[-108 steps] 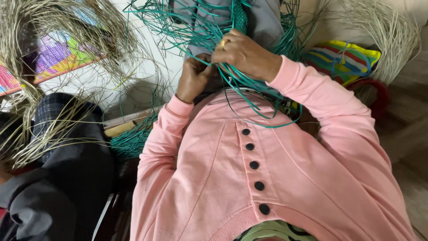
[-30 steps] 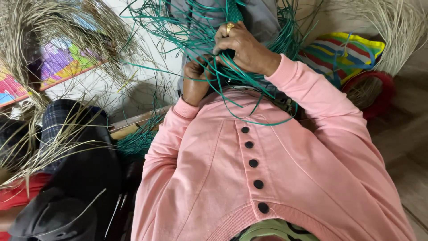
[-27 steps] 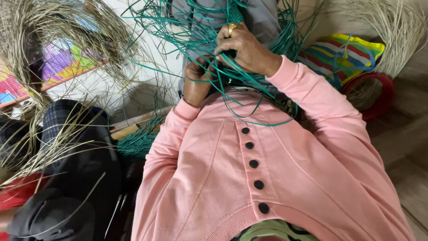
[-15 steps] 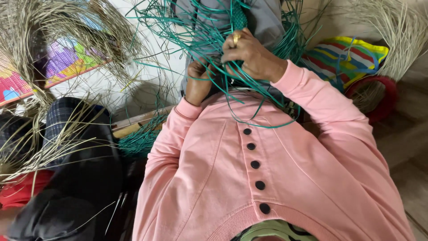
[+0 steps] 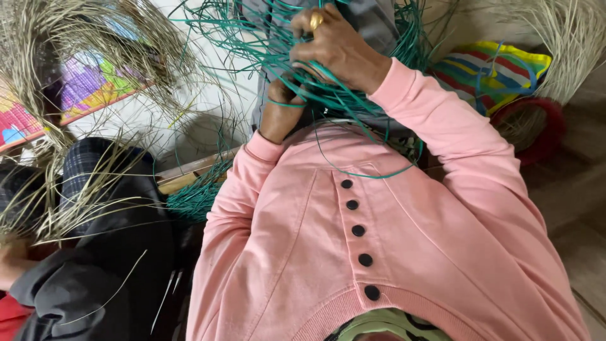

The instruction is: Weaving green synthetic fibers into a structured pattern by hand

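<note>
- Right hand (image 5: 338, 47) with a gold ring – fingers curled tight around the thin green plastic strands (image 5: 278, 38), up near the frame's top.
- Left hand (image 5: 281, 107) just below, looks fisted on the same strands, partly hidden.
- Striped woven mat (image 5: 499, 72) lies off to the right.

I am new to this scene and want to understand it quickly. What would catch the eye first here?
First, the tangle of green strips at top centre, gripped by both hands: the right hand, wearing a gold ring, above the left hand. Next, the pink buttoned top filling the middle and lower frame. To the left, pale straw-coloured strips fan over a seated person in dark clothes.
</note>
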